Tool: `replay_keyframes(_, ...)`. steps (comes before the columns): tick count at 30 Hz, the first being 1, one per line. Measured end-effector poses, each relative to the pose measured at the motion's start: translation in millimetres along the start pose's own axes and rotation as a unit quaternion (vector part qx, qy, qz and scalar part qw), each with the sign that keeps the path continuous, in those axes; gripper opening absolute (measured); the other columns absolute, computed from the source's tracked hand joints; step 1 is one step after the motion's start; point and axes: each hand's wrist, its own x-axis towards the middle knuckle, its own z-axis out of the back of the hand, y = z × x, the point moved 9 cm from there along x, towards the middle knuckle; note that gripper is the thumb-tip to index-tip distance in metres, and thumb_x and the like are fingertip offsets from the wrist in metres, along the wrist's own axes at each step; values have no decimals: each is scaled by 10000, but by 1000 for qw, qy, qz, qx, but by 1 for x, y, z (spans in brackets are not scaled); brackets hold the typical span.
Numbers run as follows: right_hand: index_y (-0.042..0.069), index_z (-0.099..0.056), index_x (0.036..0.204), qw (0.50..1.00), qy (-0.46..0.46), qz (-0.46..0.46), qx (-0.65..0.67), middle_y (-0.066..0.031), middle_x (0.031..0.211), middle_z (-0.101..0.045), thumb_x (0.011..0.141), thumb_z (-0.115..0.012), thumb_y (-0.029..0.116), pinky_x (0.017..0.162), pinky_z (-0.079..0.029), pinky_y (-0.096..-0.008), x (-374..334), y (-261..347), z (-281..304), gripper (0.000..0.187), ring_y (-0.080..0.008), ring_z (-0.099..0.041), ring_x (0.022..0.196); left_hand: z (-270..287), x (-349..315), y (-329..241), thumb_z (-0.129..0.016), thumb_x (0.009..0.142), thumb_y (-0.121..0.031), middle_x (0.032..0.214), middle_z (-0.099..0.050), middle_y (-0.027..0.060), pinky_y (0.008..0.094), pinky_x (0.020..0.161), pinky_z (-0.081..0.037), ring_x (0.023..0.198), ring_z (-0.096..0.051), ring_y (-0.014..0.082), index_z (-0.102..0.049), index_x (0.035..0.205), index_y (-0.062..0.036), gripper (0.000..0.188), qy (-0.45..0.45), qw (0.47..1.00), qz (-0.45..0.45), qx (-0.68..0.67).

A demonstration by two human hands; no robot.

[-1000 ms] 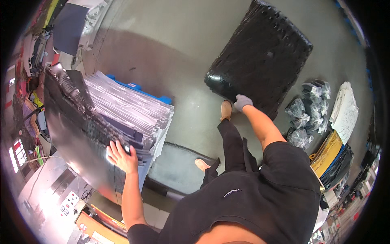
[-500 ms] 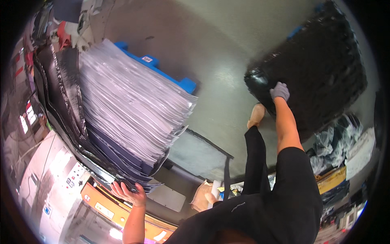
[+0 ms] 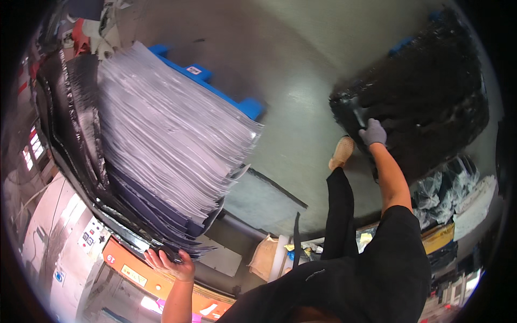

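Observation:
At the lower left, my bare left hand (image 3: 169, 264) is at the edge of a pile of dark sheets. Its thumb and fingers are on either side of a black edge, gripping it. Pale grey, glossy sheets (image 3: 172, 124) lie fanned in layers just beyond, with dark sheets (image 3: 156, 199) at their near side. On the right, my right hand (image 3: 373, 133), in a grey glove, is closed at the near left edge of a big stack of shiny black sheets (image 3: 431, 102). Its fingertips are partly hidden against the black material.
Blue pallet parts (image 3: 250, 107) stick out under the grey pile. An orange machine panel (image 3: 134, 272) and a white control box (image 3: 91, 235) stand near my left arm. Crumpled clear plastic (image 3: 444, 185) lies below the black stack. My shoe (image 3: 341, 152) is on the floor between the piles.
My right hand has moved slightly down, nearer to me, along the black stack's edge. My left hand stays at the dark sheets' edge. The view has shifted slightly.

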Motion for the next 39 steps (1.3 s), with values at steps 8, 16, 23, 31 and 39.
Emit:
replay_keyframes(8, 52, -497, 1061, 998, 67, 9, -9, -163, 1113, -517, 726, -708, 262, 849, -493, -406, -10, 25, -41, 448, -331, -580, 1026, 4, 3, -3, -554, 882, -245, 1381, -349, 256, 602, 1018, -267, 1285, -319, 457, -363, 1316, 20, 544, -17, 1000, -5, -7)
replay_keyframes(16, -11, -375, 1329, 992, 20, 25, -121, -174, 1270, -441, 722, -674, 320, 864, -439, -372, -50, 41, -31, 753, -297, -517, 1094, 3, -1, -2, -518, 895, -300, 1375, -392, 249, 577, 1048, -226, 1287, -347, 449, -416, 1291, -2, 505, -37, 999, 2, 17)
replay_keyframes(23, 52, -594, 1145, 986, 157, 2, 55, -188, 1232, -544, 803, -554, 309, 900, -474, -432, -144, 97, -4, 430, -337, -552, 1116, 1, 3, -2, -446, 899, -449, 1380, -402, 210, 592, 1042, -209, 1291, -327, 460, -449, 1281, -62, 544, -41, 999, 19, -29)
replay_keyframes(31, 11, -656, 938, 982, 94, 150, 73, -227, 997, -635, 749, -557, 303, 837, -468, -430, -202, 122, 135, 362, -371, -597, 991, 11, 7, 10, -766, 574, -277, 1322, -418, 91, 549, 959, -289, 1249, -335, 343, -520, 1189, -149, 674, 23, 986, 78, -144)
replay_keyframes(39, -1, -650, 846, 980, 1, 146, 135, -149, 754, -641, 741, -578, 190, 686, -473, -363, -255, 159, 234, 230, -227, -624, 724, 12, 4, 9, -653, 689, -264, 1429, -342, 127, 590, 1036, -249, 1347, -249, 370, -478, 1294, -123, 645, -20, 980, 57, -192)
